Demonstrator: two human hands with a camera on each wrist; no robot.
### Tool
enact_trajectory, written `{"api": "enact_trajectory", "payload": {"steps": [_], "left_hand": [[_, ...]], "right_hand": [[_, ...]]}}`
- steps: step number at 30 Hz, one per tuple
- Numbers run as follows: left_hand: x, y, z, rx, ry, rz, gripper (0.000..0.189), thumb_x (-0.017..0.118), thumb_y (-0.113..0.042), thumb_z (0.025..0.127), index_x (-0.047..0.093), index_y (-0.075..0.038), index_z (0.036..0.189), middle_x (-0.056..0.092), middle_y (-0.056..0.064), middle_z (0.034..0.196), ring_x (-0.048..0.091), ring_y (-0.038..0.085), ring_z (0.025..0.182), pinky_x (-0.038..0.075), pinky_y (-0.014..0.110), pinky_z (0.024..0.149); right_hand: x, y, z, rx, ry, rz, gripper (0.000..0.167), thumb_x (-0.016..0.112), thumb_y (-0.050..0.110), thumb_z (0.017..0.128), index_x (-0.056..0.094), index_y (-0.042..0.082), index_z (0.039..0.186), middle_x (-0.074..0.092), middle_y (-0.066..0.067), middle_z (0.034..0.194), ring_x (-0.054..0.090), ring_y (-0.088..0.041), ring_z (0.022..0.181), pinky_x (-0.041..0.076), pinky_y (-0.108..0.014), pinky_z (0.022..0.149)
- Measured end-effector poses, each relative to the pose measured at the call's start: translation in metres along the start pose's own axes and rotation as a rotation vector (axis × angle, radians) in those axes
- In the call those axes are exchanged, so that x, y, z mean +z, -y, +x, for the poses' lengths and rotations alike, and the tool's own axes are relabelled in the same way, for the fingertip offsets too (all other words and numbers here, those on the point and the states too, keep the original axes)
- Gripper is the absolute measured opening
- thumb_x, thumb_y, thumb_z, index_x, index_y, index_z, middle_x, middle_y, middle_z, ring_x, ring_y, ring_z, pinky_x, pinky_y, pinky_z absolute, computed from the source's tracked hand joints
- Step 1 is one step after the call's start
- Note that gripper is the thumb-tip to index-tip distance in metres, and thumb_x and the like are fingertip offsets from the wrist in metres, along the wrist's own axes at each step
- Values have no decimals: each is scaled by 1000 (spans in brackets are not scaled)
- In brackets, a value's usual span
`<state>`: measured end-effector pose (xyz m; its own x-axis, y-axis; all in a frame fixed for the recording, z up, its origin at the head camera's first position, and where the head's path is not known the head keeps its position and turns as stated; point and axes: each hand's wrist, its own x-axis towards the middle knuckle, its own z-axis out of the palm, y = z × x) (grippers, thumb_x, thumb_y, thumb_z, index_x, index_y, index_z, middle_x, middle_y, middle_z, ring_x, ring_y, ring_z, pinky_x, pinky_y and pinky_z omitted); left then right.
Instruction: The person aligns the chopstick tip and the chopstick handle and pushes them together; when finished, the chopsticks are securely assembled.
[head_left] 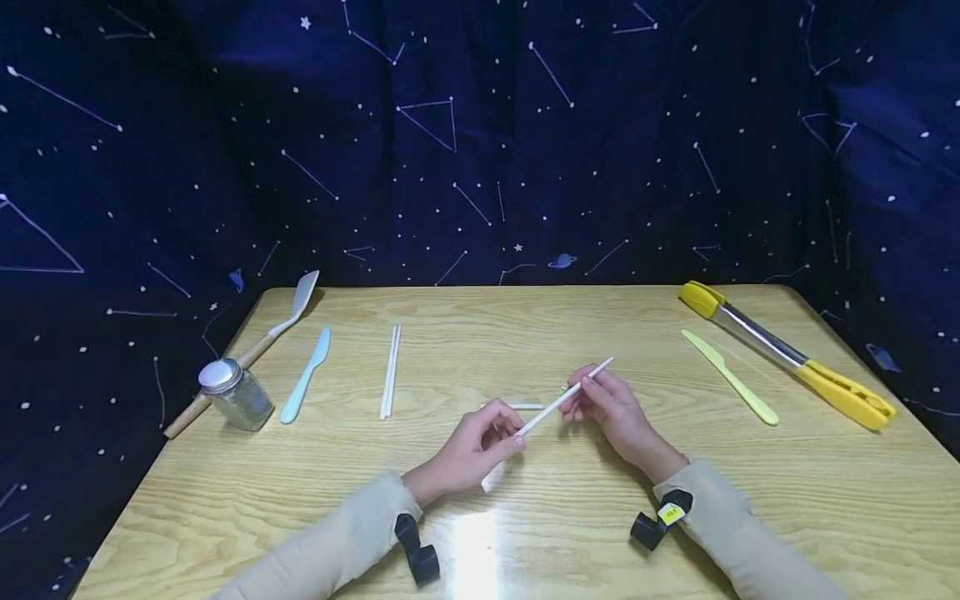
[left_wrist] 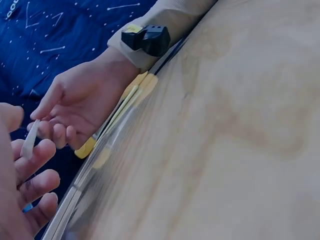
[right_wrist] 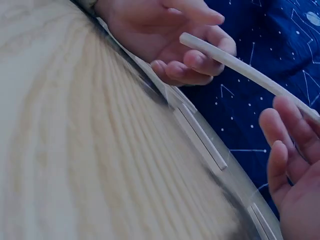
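Note:
A white chopstick (head_left: 551, 407) slants up to the right between the two hands. My right hand (head_left: 611, 408) pinches it near its upper end, thumb on top. At the lower end is my left hand (head_left: 476, 446), its thumb and index finger close about the tip. In the right wrist view the left thumb stands apart from the stick, which crosses in front of the index finger. Behind the left hand another white chopstick (head_left: 525, 407) lies on the table, partly hidden. Farther left, two white chopsticks (head_left: 387, 379) lie side by side.
On the left are a light blue knife (head_left: 306, 379), a glass jar (head_left: 243, 402) with a silvery lid, and a wooden-handled spatula (head_left: 258, 350). A yellow-green knife (head_left: 731, 377) and yellow-ended tongs (head_left: 787, 354) lie on the right of the wooden table (head_left: 187, 533).

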<state>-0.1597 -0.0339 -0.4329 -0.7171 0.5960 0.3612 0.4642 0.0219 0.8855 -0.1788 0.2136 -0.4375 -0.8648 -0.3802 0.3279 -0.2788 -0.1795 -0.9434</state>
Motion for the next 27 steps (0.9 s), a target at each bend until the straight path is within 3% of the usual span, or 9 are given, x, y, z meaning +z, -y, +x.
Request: {"api": "enact_trajectory", "payload": {"steps": [2, 5, 9, 13, 18, 22, 27], "left_hand": [[2, 0, -1, 2, 16, -35, 11, 52, -2, 96, 55, 3, 106, 66, 22, 83, 55, 17, 66, 42, 18, 58], [4, 14, -1, 7, 44, -55, 20, 45, -6, 101, 54, 1, 117, 69, 20, 88, 60, 19, 71, 46, 20, 62], [6, 18, 0, 52, 36, -23, 24, 50, -6, 99, 55, 0, 122, 67, 16, 89, 57, 7, 74, 48, 21, 64], [6, 18, 0, 59, 39, 16, 27, 58, -4, 95, 57, -3, 122, 66, 13, 89, 53, 1, 73, 47, 19, 62], [8, 17, -1, 85, 72, 11, 29, 64, 3, 88, 60, 0, 117, 66, 16, 88, 50, 3, 68, 42, 16, 58], [8, 16, -1, 105, 87, 13, 26, 67, 4, 85, 63, 2, 110, 65, 15, 84, 51, 3, 68, 46, 19, 58], [7, 17, -2, 85, 99, 5, 25, 68, -2, 86, 66, -3, 111, 67, 12, 86, 54, 1, 71, 50, 19, 63]], "right_hand": [[3, 0, 0, 4, 52, 28, 28, 27, 8, 106, 55, 10, 108, 69, 4, 86, 66, -7, 76, 51, -20, 66], [7, 1, -1, 21, 96, 19, 30, 25, 6, 105, 54, 12, 108, 67, 5, 84, 64, -6, 76, 51, -22, 66], [10, 4, -1, 29, 122, 0, 30, 25, 5, 104, 54, 12, 106, 64, 6, 82, 62, -6, 74, 51, -23, 66], [13, 6, -1, 43, 149, -1, 28, 26, 4, 104, 54, 9, 103, 63, 6, 80, 61, -6, 72, 50, -23, 65], [16, 7, -1, 58, 185, -21, 28, 27, 4, 103, 55, 10, 103, 64, 6, 78, 61, -6, 71, 50, -23, 65], [18, 7, -1, 58, 216, -13, 30, 27, 4, 103, 55, 15, 105, 64, 7, 79, 60, -5, 72, 50, -23, 66], [19, 7, 0, 53, 238, -7, 29, 28, 5, 104, 55, 15, 106, 65, 7, 80, 60, -5, 73, 50, -23, 67]]}}
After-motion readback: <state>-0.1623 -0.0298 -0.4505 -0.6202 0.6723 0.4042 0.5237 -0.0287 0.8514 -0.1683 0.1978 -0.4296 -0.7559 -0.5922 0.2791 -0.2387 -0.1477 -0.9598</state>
